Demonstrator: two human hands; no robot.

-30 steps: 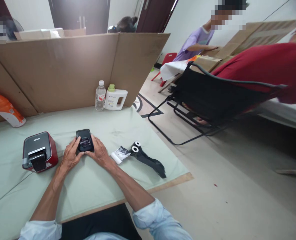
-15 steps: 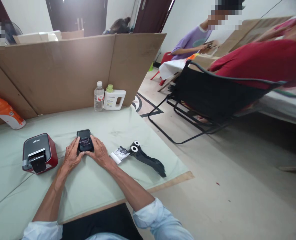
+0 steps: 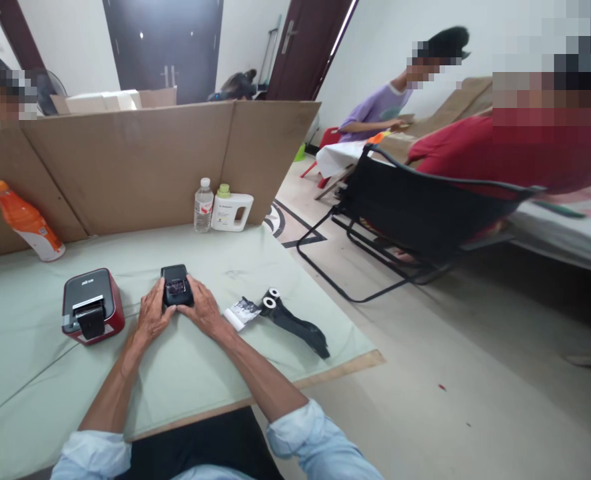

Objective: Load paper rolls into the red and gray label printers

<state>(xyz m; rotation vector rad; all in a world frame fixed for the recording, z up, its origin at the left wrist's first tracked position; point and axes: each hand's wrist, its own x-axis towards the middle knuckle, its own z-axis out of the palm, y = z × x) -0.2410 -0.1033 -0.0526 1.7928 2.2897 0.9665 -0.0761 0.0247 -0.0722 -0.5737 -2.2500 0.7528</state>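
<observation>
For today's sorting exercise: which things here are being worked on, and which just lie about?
In hand: black device, held by left hand and right hand.

Lying about: red printer, black handle part, water bottle, white jug, orange bottle.

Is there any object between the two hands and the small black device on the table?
No. The left hand and the right hand already touch the black device from both sides. The red printer stands to its left and the black part lies to its right, both apart from it.
</observation>
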